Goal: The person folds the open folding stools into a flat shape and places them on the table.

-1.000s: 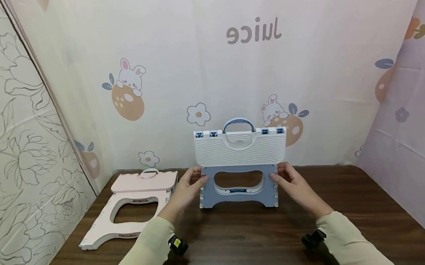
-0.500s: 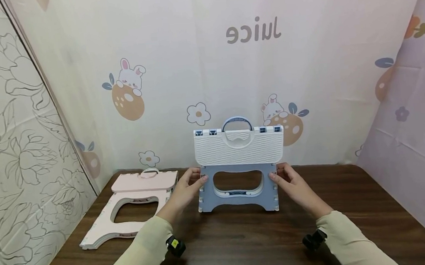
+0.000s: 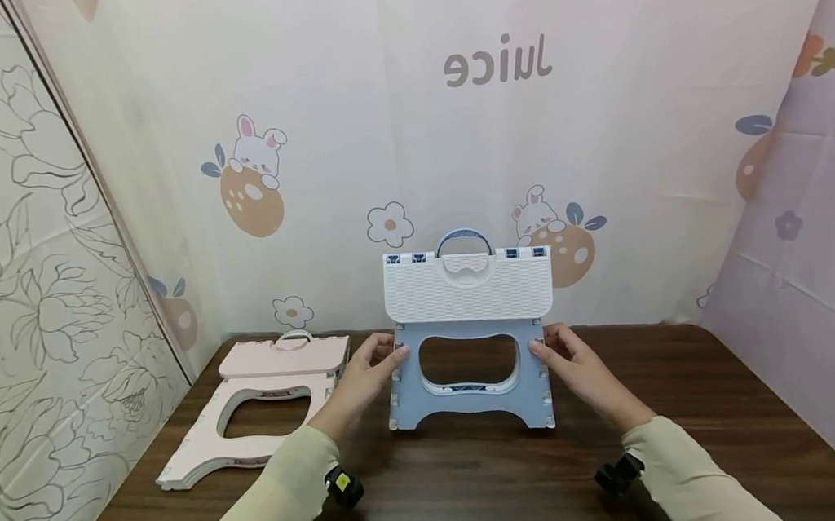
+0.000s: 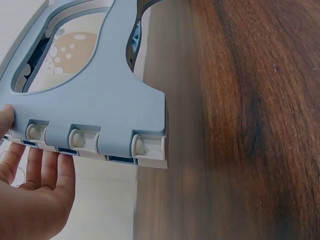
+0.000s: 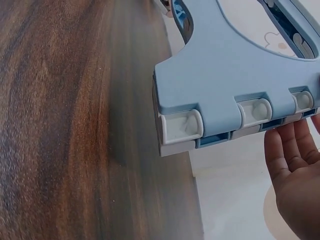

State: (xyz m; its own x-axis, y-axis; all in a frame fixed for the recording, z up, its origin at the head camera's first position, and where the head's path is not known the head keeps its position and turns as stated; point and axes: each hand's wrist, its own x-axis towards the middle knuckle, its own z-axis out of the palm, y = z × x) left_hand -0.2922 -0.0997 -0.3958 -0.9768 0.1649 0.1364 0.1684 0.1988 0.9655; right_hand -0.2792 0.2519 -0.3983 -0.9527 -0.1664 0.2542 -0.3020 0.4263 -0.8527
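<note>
A folded step stool (image 3: 417,399), with blue leg panels and a white woven-textured seat flap, is held near upright over the middle of the table. Its carry handle (image 3: 463,232) points up. My left hand (image 3: 361,379) grips its left edge, thumb on the front and fingers behind. On the opposite edge, my right hand (image 3: 584,370) has the same kind of hold. In the left wrist view, the fingers (image 4: 49,172) lie along the hinged side. The right wrist view shows the fingers (image 5: 287,150) under the other hinged side, the thumb mostly cut off by the frame.
A pink folded step stool (image 3: 206,432) lies flat on the left of the dark wooden table (image 3: 443,487), close beside my left forearm. Printed curtains (image 3: 334,136) hang behind the table and along both sides.
The blue and white stool's lower end has swung toward me, showing more of its blue panel. Its right side has shifted slightly too. Both hands keep their hold; the pink stool stays put.
</note>
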